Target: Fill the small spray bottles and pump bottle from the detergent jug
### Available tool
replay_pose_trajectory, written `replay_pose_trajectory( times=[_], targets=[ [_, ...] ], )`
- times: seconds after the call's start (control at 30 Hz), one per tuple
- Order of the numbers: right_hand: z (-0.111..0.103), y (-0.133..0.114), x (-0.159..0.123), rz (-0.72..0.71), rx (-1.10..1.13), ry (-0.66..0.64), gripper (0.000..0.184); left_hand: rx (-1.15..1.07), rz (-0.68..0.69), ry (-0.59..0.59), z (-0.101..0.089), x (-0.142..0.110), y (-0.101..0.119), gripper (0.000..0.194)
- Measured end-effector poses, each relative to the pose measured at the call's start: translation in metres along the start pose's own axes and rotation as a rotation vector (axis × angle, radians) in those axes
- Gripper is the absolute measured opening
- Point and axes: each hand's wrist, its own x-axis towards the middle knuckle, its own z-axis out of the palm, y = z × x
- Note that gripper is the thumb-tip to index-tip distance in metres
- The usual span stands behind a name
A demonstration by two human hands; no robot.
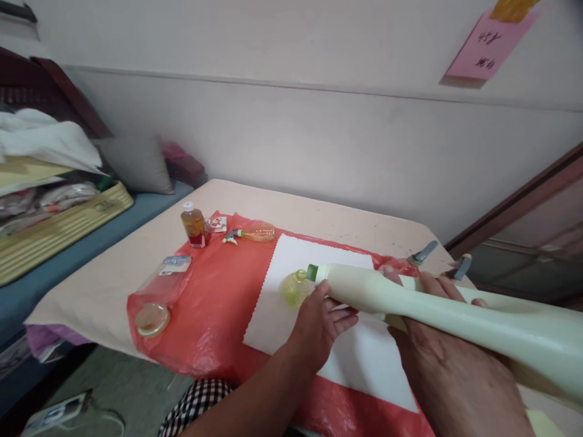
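The pale green handled jug (450, 309) is held tipped over the white sheet (364, 364), its green mouth (312, 272) near the squat yellow bottle (294, 291) there. It looks stiff, smooth, probably heavy if full; handle and neck seem the best holds. The right hand (449, 349) is clamped round the handle; the left hand (319, 325) has fingers loosely spread beneath the neck. The jug's base is cut off, its contents hidden.

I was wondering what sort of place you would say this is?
Probably a bedroom in a home: a grey pillow rests on what looks like a bed with a blue cover, and a dark red panel behind it resembles a headboard.
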Motion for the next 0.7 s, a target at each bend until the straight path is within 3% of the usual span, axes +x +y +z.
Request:
replay_pose_trajectory(
  times=[0.3, 0.7],
  targets=[
    [-0.0045, -0.0047, -0.0008, 0.063, 0.116, -0.024, 0.054, -0.005, 0.007, -0.003, 0.0010, -0.0011, -0.0003, 0.056],
    [0.0011, -0.0020, -0.0041, 0.031, 0.108, -0.006, 0.059, -0.012, -0.009, 0.013, 0.0026, -0.0001, -0.0003, 0.055]
  ],
)
